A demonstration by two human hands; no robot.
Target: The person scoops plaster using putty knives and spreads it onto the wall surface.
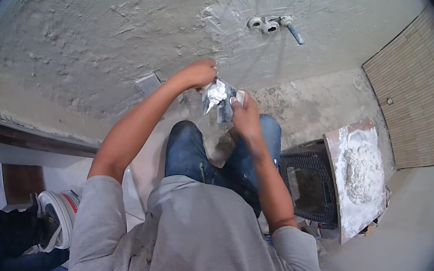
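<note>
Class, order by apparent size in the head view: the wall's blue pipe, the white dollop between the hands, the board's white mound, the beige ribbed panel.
1. Beige ribbed panel
2. White mound
3. White dollop
4. Blue pipe

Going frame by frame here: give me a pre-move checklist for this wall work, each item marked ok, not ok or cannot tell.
1. Right hand has a grip on the flat tool: ok, thumb on its face.
2. White paste picked up: ok, a lump sits between the hands.
3. Left hand holds a tool securely: cannot tell, its fingers are curled but hide what they grip.
4. More paste available: ok, a heap lies on the board to the person's right.
5. Pipe fittings in the wall covered: not ok, dark openings show.
6. Other person's shoe away from the hands: ok, it is at lower left.
</note>
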